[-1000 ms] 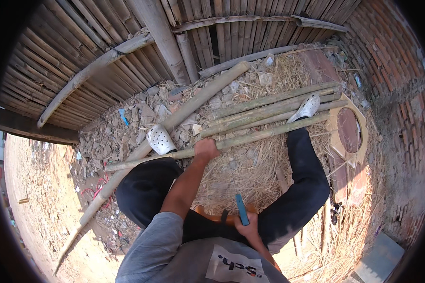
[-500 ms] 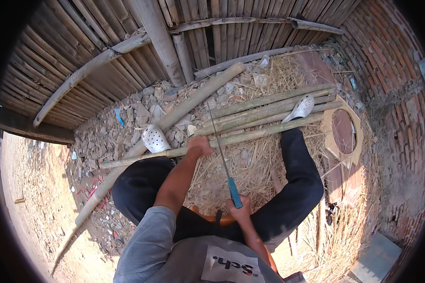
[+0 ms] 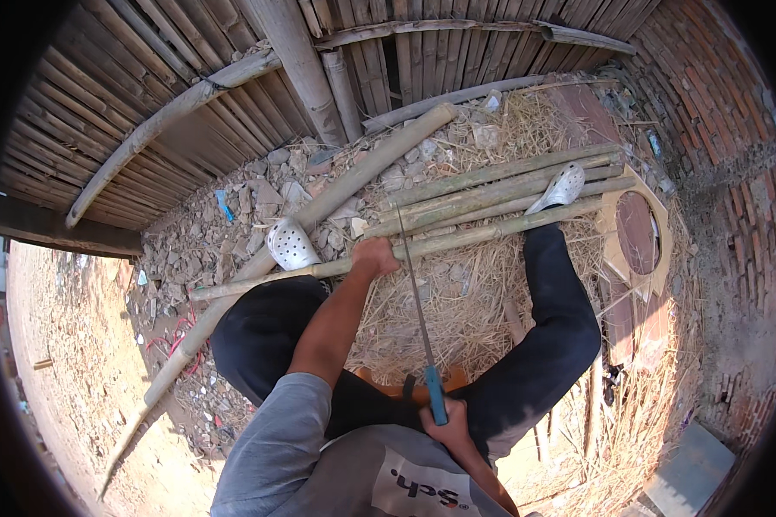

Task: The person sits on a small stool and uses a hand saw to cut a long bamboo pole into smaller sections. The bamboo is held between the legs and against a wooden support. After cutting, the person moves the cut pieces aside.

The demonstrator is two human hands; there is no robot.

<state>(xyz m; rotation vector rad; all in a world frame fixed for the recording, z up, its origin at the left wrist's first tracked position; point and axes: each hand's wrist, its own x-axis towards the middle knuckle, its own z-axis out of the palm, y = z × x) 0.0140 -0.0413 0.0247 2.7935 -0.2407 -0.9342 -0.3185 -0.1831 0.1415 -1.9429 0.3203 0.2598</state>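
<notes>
My left hand (image 3: 377, 257) is wrapped round a long bamboo pole (image 3: 491, 232) that lies across in front of me. Just right of it, the thin blade of a handsaw (image 3: 434, 388) crosses the pole, its tip pointing away from me. Low in the middle, close to my body, my right hand (image 3: 447, 421) grips the saw's blue handle. One white clog (image 3: 291, 245) is beside the pole's left part, on a thicker bamboo pole (image 3: 341, 191). The other clog (image 3: 564, 186) rests on several bamboo poles (image 3: 474, 205) lying farther off.
Straw (image 3: 457, 319) and broken rubble (image 3: 248, 200) cover the ground. A slatted bamboo wall (image 3: 457, 69) rises at the far side, a brick wall (image 3: 733, 215) at the right. Near the poles' right ends lies a pale frame with a round opening (image 3: 610, 226). An orange seat (image 3: 457, 380) shows beneath me.
My right hand has drawn the saw back toward my body, so the handle sits lower. My left hand keeps its hold on the pole. The whole view has shifted slightly.
</notes>
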